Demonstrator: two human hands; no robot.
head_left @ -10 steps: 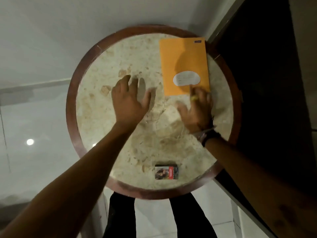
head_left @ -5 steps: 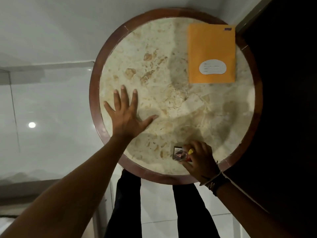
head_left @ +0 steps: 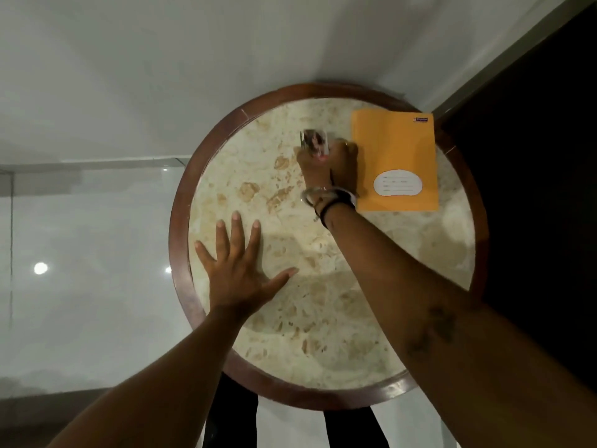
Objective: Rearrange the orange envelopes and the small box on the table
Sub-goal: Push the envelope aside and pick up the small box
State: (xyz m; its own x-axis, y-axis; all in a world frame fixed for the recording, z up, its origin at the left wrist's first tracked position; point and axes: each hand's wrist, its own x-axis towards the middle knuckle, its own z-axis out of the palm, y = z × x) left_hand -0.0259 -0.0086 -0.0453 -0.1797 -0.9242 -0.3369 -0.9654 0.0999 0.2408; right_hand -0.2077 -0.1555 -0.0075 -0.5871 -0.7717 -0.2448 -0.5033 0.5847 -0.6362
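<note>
The small box [head_left: 315, 142], probably light and stiff, is clamped at its near end by the right hand [head_left: 329, 166] fingers, while the left hand [head_left: 237, 270] lies spread on the desk [head_left: 323, 318]

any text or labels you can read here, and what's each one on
Nothing here reads clearly.
Small dark brand tag at the far right corner of the flat orange envelope: too small to read.
White rounded label on the envelope: faint printed lines, illegible.
Small printed box held in the right hand: a picture shows, any wording blurred.
</note>
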